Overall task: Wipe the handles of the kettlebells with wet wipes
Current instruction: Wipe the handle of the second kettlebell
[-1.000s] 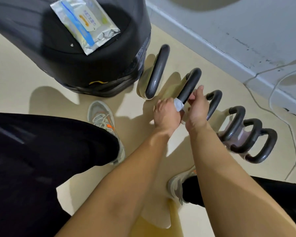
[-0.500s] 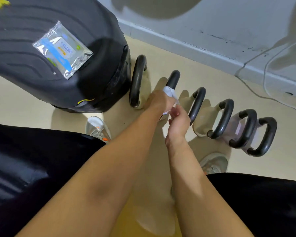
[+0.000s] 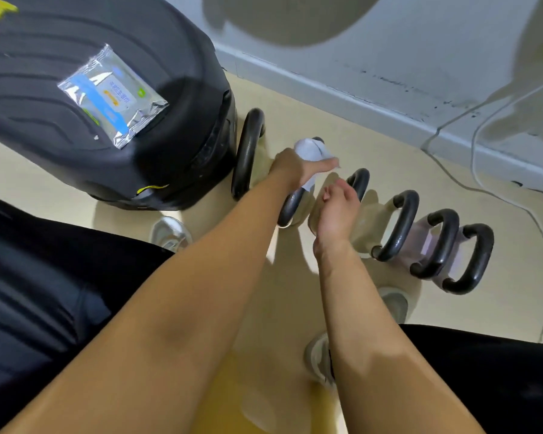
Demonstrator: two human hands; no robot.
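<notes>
The left hand (image 3: pixel 298 170), at centre frame, grips a white wet wipe (image 3: pixel 311 150) wrapped round the second kettlebell handle (image 3: pixel 290 205). It is now near the handle's far end, having slid up from the near part a second ago. The right hand (image 3: pixel 337 211), which shared that handle then, has let go and hovers just beside it, fingers loosely curled on nothing. This handle looks nearly done; the four handles (image 3: pixel 397 227) to the right likely remain. The wipe pack (image 3: pixel 110 95) lies on the black suitcase (image 3: pixel 176 145), upper left.
</notes>
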